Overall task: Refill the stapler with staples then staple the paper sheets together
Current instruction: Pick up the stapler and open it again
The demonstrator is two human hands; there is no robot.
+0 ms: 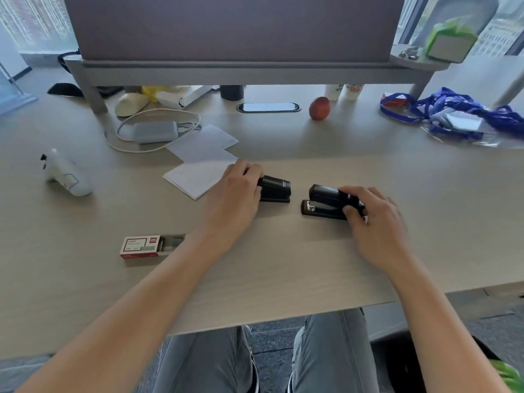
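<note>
Two black staplers lie on the desk's middle. My left hand (236,194) grips the rear of the left stapler (275,189), whose front points right. My right hand (371,219) holds the rear of the right stapler (324,202), whose top is slightly raised, with the metal anvil showing at its left end. A small stack of white paper sheets (195,177) lies just left of my left hand. A red-and-white staple box (143,246) sits at the near left, its tray slid partly out to the right.
More paper (205,143), a grey charger with a white cable (154,131), a white controller (68,177), an apple (319,108), blue lanyards (459,114) and a raised monitor shelf (255,69) lie further back. The desk's front edge (283,316) is near my knees.
</note>
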